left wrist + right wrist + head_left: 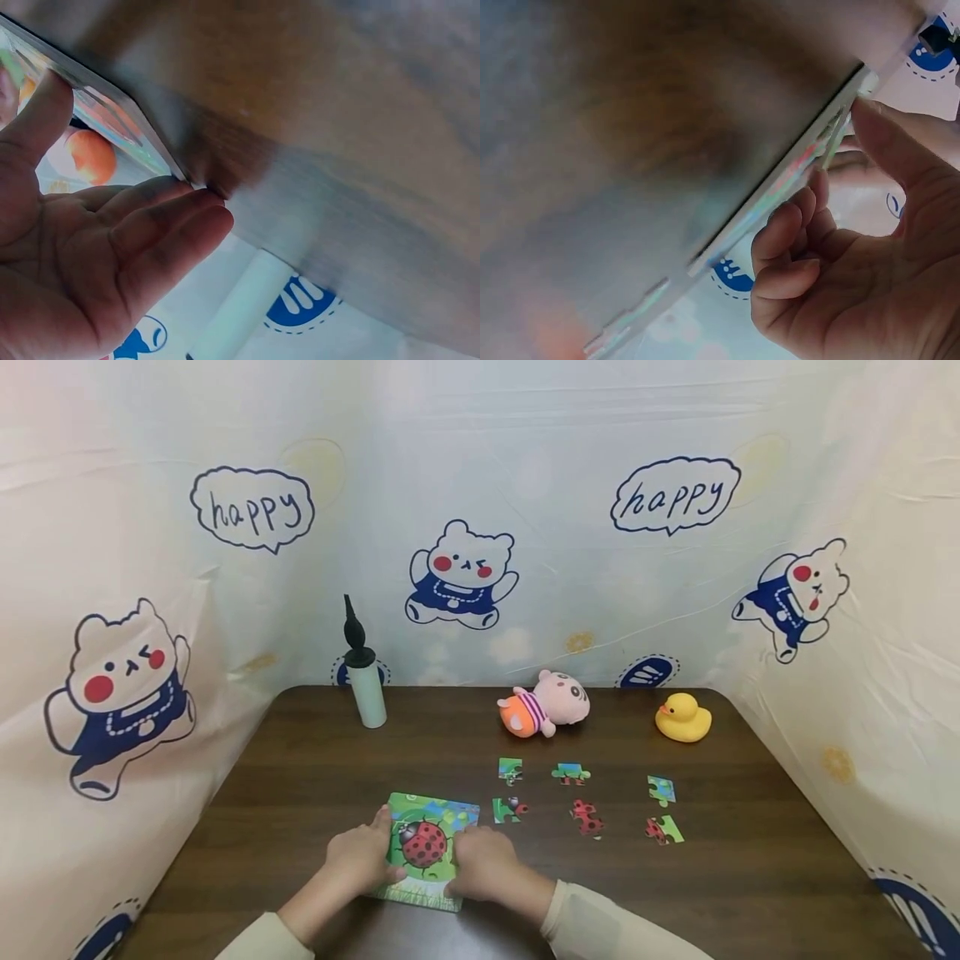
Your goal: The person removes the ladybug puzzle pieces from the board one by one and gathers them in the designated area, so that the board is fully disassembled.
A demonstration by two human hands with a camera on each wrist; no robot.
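A square ladybug puzzle board [424, 845] lies near the front of the table, with a red spotted ladybug on green. My left hand [360, 857] holds its left side, fingers along the edge and thumb over the near left part. In the left wrist view, the fingers of that hand [97, 247] are nearly straight against the board's rim [154, 139]. On the right side, my right hand [486, 864] grips the edge with curled fingers. The right wrist view has its thumb by the near corner of the board [780, 184]; the exact fingertip contact is partly hidden.
Several loose puzzle pieces lie right of the board, among them a red piece [585, 818] and a blue-green piece [662, 789]. Along the back stand a hand pump [367, 693], a pink plush toy [558, 700] and a yellow rubber duck [684, 720] on the dark table [262, 827].
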